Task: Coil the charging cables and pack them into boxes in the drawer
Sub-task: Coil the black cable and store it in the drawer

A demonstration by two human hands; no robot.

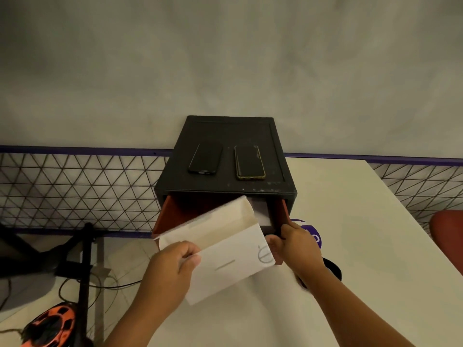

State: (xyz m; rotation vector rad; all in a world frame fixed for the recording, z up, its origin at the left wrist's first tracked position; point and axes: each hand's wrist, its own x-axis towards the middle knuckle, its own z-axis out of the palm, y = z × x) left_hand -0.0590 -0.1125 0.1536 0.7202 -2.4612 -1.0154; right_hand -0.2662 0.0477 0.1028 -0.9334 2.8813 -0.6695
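A black drawer cabinet [225, 186] stands on the white table with its reddish drawer [172, 214] pulled out toward me. My left hand [172, 266] grips the near left edge of a flat white box [233, 256] whose lid flap is lifted, held above the open drawer. My right hand [298, 244] grips the drawer's front right corner. Another white box shows inside the drawer [260, 216], partly hidden. No cable is visible.
Two phones, one black [205, 157] and one with a gold rim [249, 162], lie on the cabinet top. A purple round sticker [312, 235] and a dark object [332, 270] sit behind my right hand. An orange cable reel [52, 324] lies on the floor left.
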